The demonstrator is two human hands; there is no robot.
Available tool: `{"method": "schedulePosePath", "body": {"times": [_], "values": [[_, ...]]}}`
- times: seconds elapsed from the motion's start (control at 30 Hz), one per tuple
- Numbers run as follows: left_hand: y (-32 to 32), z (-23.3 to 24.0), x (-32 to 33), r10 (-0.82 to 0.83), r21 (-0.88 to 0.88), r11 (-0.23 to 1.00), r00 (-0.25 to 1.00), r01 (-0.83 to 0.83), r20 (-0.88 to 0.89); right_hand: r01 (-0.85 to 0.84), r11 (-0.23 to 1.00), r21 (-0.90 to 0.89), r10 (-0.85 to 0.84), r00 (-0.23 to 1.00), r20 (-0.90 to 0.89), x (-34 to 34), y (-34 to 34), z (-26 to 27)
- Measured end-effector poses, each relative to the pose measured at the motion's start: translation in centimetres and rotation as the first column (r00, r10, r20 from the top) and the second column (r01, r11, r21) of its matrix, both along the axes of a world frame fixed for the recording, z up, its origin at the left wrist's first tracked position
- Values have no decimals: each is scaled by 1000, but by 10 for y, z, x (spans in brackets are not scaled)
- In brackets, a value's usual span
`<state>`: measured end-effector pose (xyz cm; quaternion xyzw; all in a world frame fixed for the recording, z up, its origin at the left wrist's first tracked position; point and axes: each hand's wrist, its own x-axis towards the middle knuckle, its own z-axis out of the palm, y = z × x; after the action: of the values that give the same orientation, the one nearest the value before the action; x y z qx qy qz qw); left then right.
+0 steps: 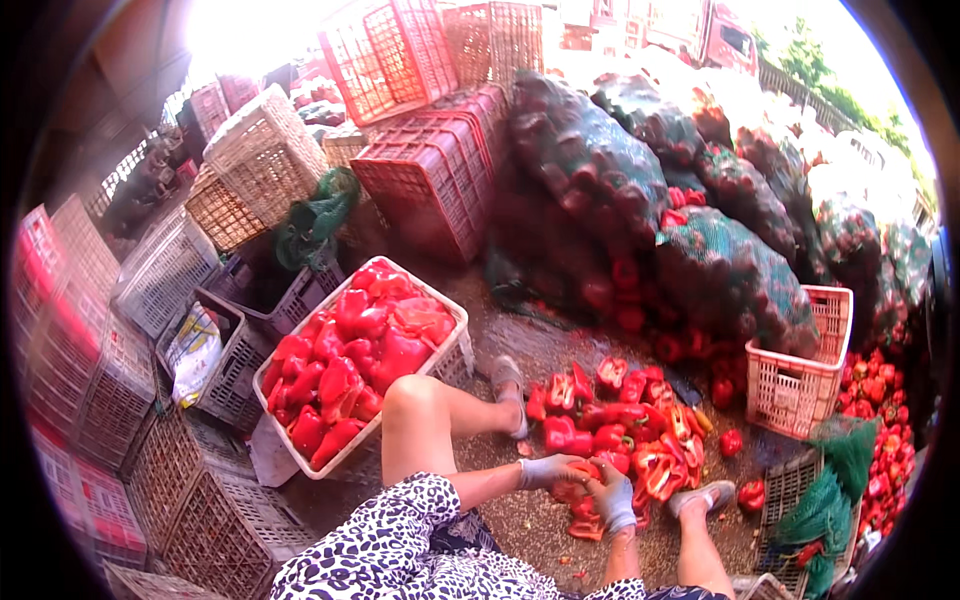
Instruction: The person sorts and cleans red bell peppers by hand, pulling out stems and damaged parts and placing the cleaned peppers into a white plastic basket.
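My left hand (553, 472), in a pale glove, grips a red bell pepper (583, 469) low over the ground between my feet. From the other side, my right hand (615, 501), gloved as well, has its fingers on the same pepper, partly covering it. Below and beyond both hands spreads a heap of red bell peppers (611, 416), some whole and some split with pale insides showing. A plastic crate (459, 341) filled with red peppers stands beside my left knee. At the heap's far edge lies what looks like a knife with a yellow handle (703, 420).
Bulging green mesh sacks (585, 161) are piled ahead. A pink crate (787, 390) and a crate with green netting (821, 517) stand at right, near more loose peppers (881, 450). Stacked crates (217, 517) line the left; a red crate (427, 172) leans at the back.
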<state>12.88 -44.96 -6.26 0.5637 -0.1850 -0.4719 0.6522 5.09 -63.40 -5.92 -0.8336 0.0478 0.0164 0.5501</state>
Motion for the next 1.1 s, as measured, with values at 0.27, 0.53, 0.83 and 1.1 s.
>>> {"method": "schedulePosePath", "body": {"times": [0.27,0.53,0.83,1.1], "values": [[4,9,-10,390,185,903,920,-388,26,249,866,-433,-226,968,105,-16,49,30],[-18,17,-62,501,256,719,737,-646,455,408,597,-691,-347,908,236,-31,70,17],[-15,9,-78,570,150,666,628,-731,529,255,556,-791,-126,967,223,-34,67,14],[-12,3,-76,506,200,669,636,-716,583,210,544,-813,-90,977,192,-31,70,28]]}}
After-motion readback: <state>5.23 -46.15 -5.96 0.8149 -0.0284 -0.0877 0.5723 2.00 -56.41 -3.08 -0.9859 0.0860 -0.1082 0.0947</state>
